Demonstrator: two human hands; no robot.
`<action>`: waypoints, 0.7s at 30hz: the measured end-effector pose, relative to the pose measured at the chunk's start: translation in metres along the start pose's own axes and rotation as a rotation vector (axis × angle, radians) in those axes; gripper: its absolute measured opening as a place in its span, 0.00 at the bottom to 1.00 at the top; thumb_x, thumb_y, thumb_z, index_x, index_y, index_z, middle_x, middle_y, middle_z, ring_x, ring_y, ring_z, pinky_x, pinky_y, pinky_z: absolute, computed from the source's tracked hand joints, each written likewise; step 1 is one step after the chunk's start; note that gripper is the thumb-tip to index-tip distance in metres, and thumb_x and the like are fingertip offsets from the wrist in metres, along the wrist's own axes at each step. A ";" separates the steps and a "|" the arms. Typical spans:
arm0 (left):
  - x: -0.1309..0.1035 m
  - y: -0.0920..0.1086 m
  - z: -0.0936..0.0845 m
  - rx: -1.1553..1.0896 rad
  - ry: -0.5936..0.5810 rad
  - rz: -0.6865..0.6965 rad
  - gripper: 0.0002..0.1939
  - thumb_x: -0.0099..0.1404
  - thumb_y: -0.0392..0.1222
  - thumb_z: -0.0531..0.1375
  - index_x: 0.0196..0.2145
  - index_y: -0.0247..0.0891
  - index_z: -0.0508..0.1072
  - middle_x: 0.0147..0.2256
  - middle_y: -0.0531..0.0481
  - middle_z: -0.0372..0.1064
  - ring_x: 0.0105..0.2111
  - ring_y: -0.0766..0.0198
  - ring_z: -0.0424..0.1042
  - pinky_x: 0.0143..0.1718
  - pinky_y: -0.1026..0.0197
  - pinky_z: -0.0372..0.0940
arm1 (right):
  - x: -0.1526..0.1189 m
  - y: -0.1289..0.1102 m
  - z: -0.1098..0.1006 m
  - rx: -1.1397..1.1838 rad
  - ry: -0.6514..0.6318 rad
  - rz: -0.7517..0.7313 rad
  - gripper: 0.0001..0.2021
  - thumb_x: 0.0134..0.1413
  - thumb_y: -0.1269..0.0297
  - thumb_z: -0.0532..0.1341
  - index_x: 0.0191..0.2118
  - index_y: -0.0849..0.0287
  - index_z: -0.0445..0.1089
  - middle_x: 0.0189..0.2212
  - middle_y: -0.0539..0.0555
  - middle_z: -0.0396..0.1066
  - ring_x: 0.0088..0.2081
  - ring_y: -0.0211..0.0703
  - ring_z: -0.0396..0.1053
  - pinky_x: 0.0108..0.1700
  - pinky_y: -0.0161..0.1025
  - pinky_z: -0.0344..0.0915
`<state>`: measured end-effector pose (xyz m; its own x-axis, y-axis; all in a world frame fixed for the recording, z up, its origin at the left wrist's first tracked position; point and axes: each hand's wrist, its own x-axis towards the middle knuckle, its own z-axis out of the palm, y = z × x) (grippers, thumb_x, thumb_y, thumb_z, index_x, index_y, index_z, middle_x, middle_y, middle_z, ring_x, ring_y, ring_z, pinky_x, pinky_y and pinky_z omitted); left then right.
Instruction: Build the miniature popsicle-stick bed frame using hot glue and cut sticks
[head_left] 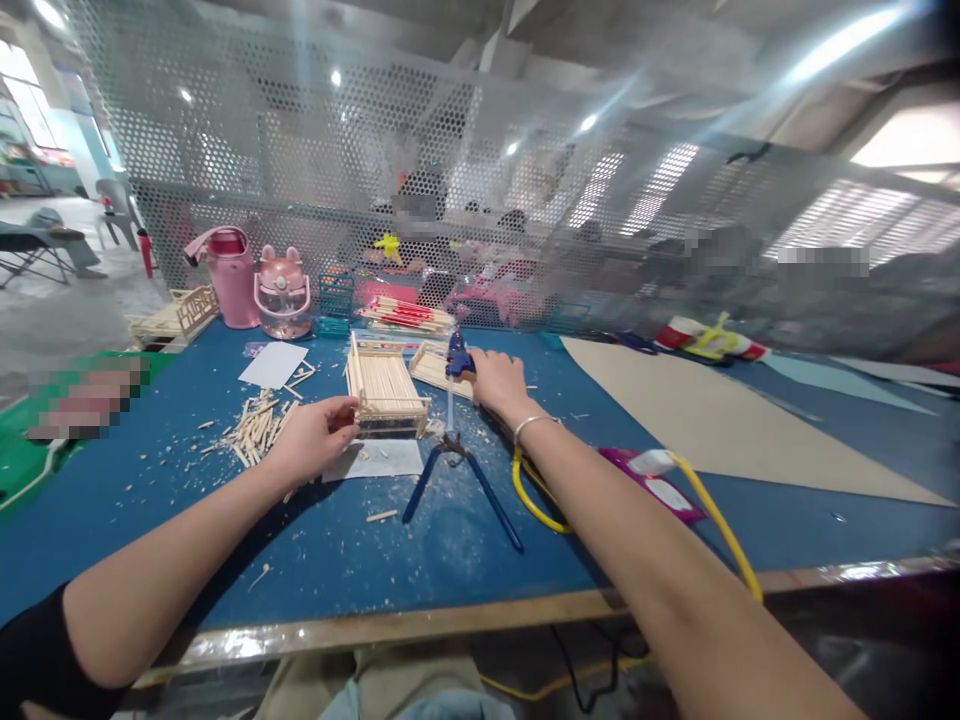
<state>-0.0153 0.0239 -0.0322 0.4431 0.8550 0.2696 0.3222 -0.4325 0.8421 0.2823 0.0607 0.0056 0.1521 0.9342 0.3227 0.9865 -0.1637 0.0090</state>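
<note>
A small bed-like model of thin wooden sticks [388, 380] lies in the middle of the blue table. My left hand [326, 435] has its fingers closed at the model's left front corner. My right hand [496, 378] grips a dark blue hot glue gun [459, 358] just right of the model. From the gun a pale glue stick [450, 400] points toward me. Blue-handled nippers [454, 452] lie spread below it. Behind the gun rests a smaller stick-built piece [431, 368]. A white paper slip [384, 458] is in front of the model.
Cut sticks [261, 425] are heaped at left, near white paper [273, 365]. A pink bottle [234, 280] and a jug [283, 295] stand behind. A yellow cable [536, 505] loops beneath my right arm. Brown cardboard [712, 430] covers the right side; perforated mesh rises behind.
</note>
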 end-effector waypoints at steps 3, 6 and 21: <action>-0.001 0.003 -0.002 0.012 0.001 -0.018 0.18 0.54 0.36 0.54 0.44 0.38 0.71 0.39 0.46 0.76 0.39 0.61 0.75 0.44 0.58 0.67 | 0.006 0.002 0.002 0.039 -0.020 0.039 0.18 0.49 0.71 0.57 0.49 0.61 0.64 0.42 0.65 0.71 0.44 0.55 0.68 0.44 0.46 0.60; -0.002 0.010 -0.005 0.116 0.061 -0.069 0.23 0.50 0.29 0.53 0.44 0.37 0.72 0.37 0.46 0.75 0.38 0.60 0.74 0.43 0.58 0.67 | 0.011 0.005 0.001 0.125 0.006 0.103 0.17 0.47 0.67 0.59 0.46 0.61 0.66 0.37 0.64 0.73 0.38 0.54 0.71 0.38 0.43 0.62; -0.002 0.007 -0.001 0.177 0.093 -0.081 0.11 0.56 0.40 0.55 0.38 0.38 0.67 0.32 0.48 0.70 0.32 0.62 0.69 0.33 0.60 0.64 | -0.058 -0.019 -0.051 0.847 0.243 -0.071 0.15 0.51 0.54 0.55 0.26 0.60 0.70 0.23 0.52 0.70 0.27 0.41 0.67 0.35 0.39 0.65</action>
<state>-0.0143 0.0193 -0.0261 0.3331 0.9083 0.2529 0.4997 -0.3976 0.7696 0.2522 -0.0062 0.0352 0.1667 0.8241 0.5414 0.7214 0.2724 -0.6367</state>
